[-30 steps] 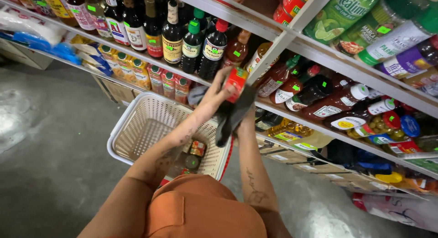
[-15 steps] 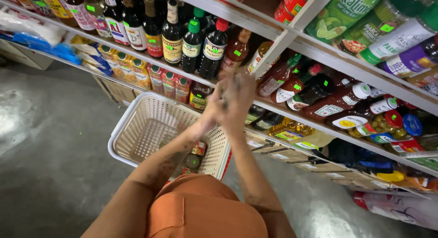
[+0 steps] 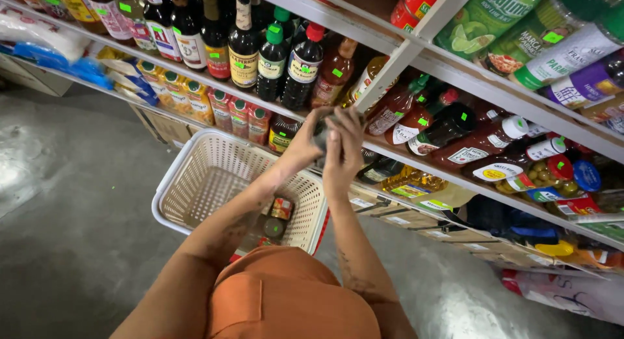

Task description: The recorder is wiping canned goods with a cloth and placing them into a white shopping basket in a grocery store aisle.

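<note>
Both my hands are raised to the front edge of a white shelf [image 3: 403, 154]. My left hand [image 3: 304, 143] and my right hand [image 3: 344, 150] close together around a dark bottle [image 3: 320, 136], which they mostly hide. Just behind it, dark sauce bottles with red and green caps [image 3: 286, 66] stand in a row. Reddish sauce bottles [image 3: 416, 121] lie tilted on the shelf to the right. Below my arms a white plastic basket [image 3: 208, 176] hangs, with a few small jars [image 3: 278, 214] in its near corner.
Shelves packed with bottles, jars and green packets [image 3: 513, 27] fill the upper and right side. Yellow-labelled bottles [image 3: 175, 92] line a lower shelf at the left. Grey concrete floor [image 3: 71, 202] lies to the left. My orange clothing [image 3: 286, 293] fills the bottom centre.
My hands have carried the dark bottle up and to the right, from over the basket to the shelf edge. Its red cap no longer shows between my fingers.
</note>
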